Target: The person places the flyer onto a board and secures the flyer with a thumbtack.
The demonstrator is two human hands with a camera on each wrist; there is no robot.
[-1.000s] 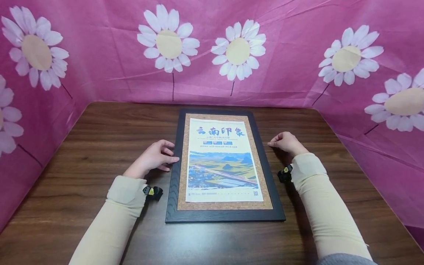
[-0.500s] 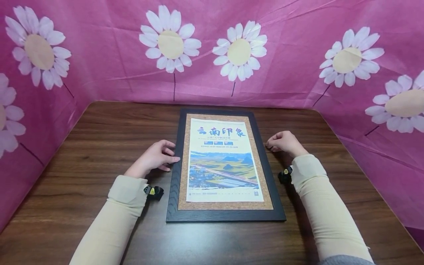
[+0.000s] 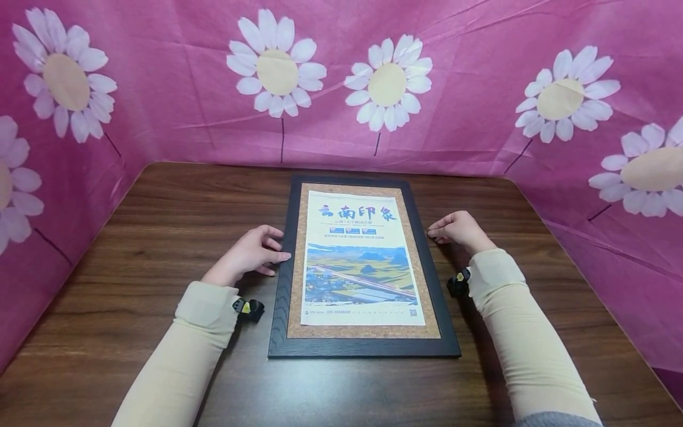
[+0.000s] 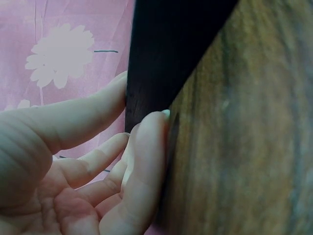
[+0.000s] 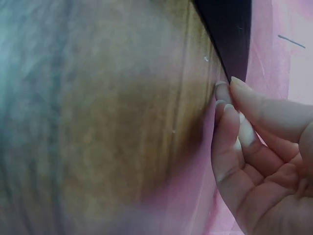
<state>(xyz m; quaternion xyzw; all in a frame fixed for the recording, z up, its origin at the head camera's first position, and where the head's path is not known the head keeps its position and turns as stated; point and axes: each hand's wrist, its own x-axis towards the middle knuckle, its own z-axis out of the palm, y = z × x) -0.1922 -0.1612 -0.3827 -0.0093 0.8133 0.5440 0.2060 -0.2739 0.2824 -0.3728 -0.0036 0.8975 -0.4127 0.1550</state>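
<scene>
A dark wooden picture frame [image 3: 364, 347] lies flat at the middle of the table, with a cork backing [image 3: 368, 332] inside. On the cork lies a printed poster [image 3: 357, 284] showing fields, hills and purple characters. My left hand [image 3: 251, 255] holds the frame's left side, thumb over the top edge and bent fingers [image 4: 146, 156] along the side near the tabletop. At the right side, a little farther up, my right hand [image 3: 460, 230] pinches the frame's edge between thumb and fingertips. In the right wrist view the thumb [image 5: 269, 112] meets the black edge.
The brown wood-grain table [image 3: 133, 237] reaches back to a pink cloth [image 3: 176, 89] printed with large white daisies, which encloses the far side and both flanks. Small black cameras sit at both wrists, beside cream sleeves [image 3: 512, 332].
My right fingertips have come slightly in toward the frame's right edge. The left hand keeps its place at the left edge, and the frame and poster lie as before.
</scene>
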